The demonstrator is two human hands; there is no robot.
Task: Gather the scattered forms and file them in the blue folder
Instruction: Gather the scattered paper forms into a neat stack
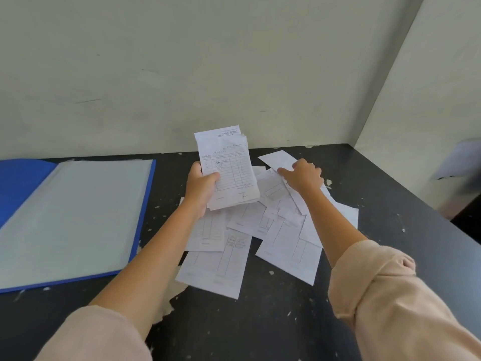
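My left hand (201, 185) grips a small stack of white printed forms (229, 165), held upright above the table. Below it several more forms (260, 230) lie scattered and overlapping on the dark tabletop. My right hand (303, 175) reaches over the far side of the pile and pinches the edge of one loose form (279, 158). The blue folder (78, 217) lies open at the left, with a pale clear sleeve page facing up.
The dark table (260, 321) has chipped, paint-flecked patches and runs into a corner of pale walls (234, 74) behind and to the right. A blurred pale object (460, 160) shows at the right edge.
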